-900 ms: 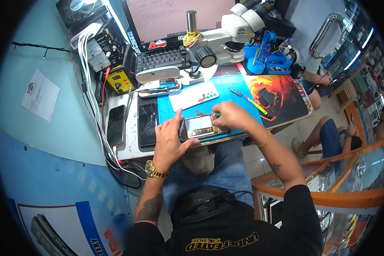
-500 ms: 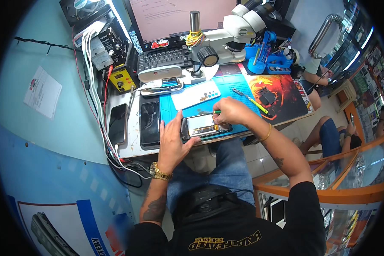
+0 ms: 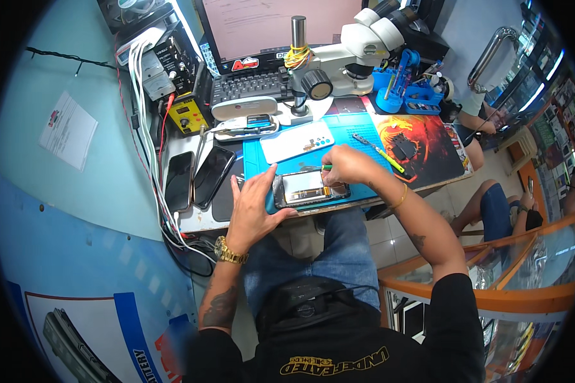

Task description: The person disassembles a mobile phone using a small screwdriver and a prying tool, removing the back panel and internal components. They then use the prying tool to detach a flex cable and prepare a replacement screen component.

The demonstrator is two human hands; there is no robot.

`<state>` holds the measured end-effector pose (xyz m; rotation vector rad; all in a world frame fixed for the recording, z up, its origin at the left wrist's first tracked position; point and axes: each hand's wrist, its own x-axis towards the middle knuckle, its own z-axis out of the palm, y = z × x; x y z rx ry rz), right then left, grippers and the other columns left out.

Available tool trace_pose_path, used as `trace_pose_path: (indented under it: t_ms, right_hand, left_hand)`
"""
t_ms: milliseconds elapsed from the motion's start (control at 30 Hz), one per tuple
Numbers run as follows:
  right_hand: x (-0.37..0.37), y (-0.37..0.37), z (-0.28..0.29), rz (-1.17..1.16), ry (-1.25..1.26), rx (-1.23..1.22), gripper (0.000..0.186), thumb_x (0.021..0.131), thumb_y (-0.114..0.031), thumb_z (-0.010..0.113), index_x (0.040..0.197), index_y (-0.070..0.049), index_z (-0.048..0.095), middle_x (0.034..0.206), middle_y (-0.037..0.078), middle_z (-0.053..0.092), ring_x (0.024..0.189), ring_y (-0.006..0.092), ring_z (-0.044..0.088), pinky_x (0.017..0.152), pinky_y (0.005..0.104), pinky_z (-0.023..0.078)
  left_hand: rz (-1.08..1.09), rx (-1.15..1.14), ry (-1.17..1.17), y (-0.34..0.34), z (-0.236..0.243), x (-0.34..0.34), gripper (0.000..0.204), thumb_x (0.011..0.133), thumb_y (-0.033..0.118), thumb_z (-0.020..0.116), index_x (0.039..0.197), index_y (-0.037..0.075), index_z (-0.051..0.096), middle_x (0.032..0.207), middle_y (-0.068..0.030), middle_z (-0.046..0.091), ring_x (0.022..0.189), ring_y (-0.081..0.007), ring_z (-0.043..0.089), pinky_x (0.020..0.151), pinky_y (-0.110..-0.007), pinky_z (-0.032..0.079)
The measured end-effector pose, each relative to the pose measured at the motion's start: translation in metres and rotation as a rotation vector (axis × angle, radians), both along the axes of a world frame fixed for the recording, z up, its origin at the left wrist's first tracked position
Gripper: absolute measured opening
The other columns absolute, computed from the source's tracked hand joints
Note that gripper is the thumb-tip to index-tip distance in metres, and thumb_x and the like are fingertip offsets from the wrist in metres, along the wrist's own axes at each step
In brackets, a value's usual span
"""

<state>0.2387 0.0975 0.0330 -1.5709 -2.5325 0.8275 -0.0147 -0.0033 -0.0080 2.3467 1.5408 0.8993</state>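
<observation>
An opened phone [image 3: 305, 185], its back off and its inner parts showing, lies near the front edge of the blue work mat [image 3: 254, 153]. My left hand [image 3: 255, 198] spans the phone's left end, thumb along the near edge and index finger at the far corner. The other fingers are spread to the left. Over the phone's right part, my right hand [image 3: 348, 165] pinches a small green tool [image 3: 327, 168]; its tip is hidden by the fingers. Beyond the phone lies a white phone back cover [image 3: 297, 142] with camera holes.
Two dark phones, one upright [image 3: 177, 182] and one tilted [image 3: 214, 177], lie at left beside a dark pad [image 3: 225, 205]. A yellow-green pen-like tool [image 3: 380, 153] lies right. Behind stand a microscope [image 3: 338, 70], an open case [image 3: 246, 121], a keyboard [image 3: 249, 87] and a blue organizer [image 3: 415, 96].
The black phone left of my left hand has shifted left and turned askew, baring the dark pad. The whole view has moved slightly. My right hand keeps its place over the opened phone.
</observation>
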Motion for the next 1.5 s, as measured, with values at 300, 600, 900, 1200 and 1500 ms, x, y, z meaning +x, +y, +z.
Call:
trace_pose_path:
  t_ms: [300, 600, 900, 1200, 1500]
  right_hand:
    - [-0.004, -0.021, 0.018, -0.034, -0.001, 0.248, 0.023, 0.077, -0.025, 0.076, 0.088, -0.005, 0.073, 0.083, 0.017, 0.071, 0.077, 0.0338, 0.068, 0.069, 0.0421, 0.053]
    - [0.029, -0.084, 0.034, -0.310, 0.972, 0.558, 0.037, 0.105, -0.026, 0.048, 0.099, -0.001, 0.073, 0.066, -0.001, 0.049, 0.061, 0.0091, 0.046, 0.056, 0.0284, 0.038]
    - [0.028, -0.157, 0.002, -0.349, 0.920, 0.297, 0.013, 0.094, -0.011, 0.069, 0.100, -0.001, 0.073, 0.083, 0.005, 0.063, 0.071, 0.0096, 0.056, 0.064, 0.0240, 0.044]
    - [0.019, -0.172, -0.022, -0.477, 1.135, -0.083, 0.025, 0.094, -0.004, 0.065, 0.118, 0.000, 0.069, 0.097, 0.006, 0.068, 0.082, 0.0112, 0.062, 0.072, 0.0237, 0.050]
    - [-0.003, -0.167, -0.031, -0.474, 1.195, -0.178, 0.033, 0.097, -0.007, 0.064, 0.129, 0.002, 0.063, 0.112, 0.013, 0.071, 0.095, 0.0139, 0.067, 0.078, 0.0248, 0.051]
  left_hand:
    - [-0.006, -0.020, 0.013, 0.009, 0.004, 0.005, 0.100, 0.061, 0.044, 0.091, 0.144, 0.008, 0.047, 0.122, -0.0092, 0.066, 0.120, -0.0281, 0.057, 0.118, -0.061, 0.020]
    - [-0.066, 0.119, -0.082, 0.014, 0.003, 0.017, 0.079, 0.058, 0.041, 0.093, 0.120, 0.006, 0.059, 0.107, -0.0083, 0.069, 0.103, -0.0259, 0.065, 0.116, -0.056, 0.030]
    - [-0.130, -0.016, -0.092, 0.020, 0.004, 0.031, 0.104, 0.061, 0.036, 0.093, 0.148, 0.008, 0.043, 0.118, -0.0075, 0.068, 0.113, -0.0281, 0.061, 0.115, -0.055, 0.032]
    - [-0.140, -0.051, -0.099, 0.015, 0.002, 0.025, 0.108, 0.061, 0.033, 0.093, 0.150, 0.008, 0.039, 0.129, -0.0048, 0.066, 0.117, -0.0273, 0.059, 0.117, -0.055, 0.030]
    - [-0.110, 0.023, -0.100, 0.012, 0.000, 0.026, 0.100, 0.060, 0.031, 0.093, 0.145, 0.008, 0.045, 0.120, -0.0057, 0.068, 0.111, -0.0288, 0.059, 0.114, -0.055, 0.033]
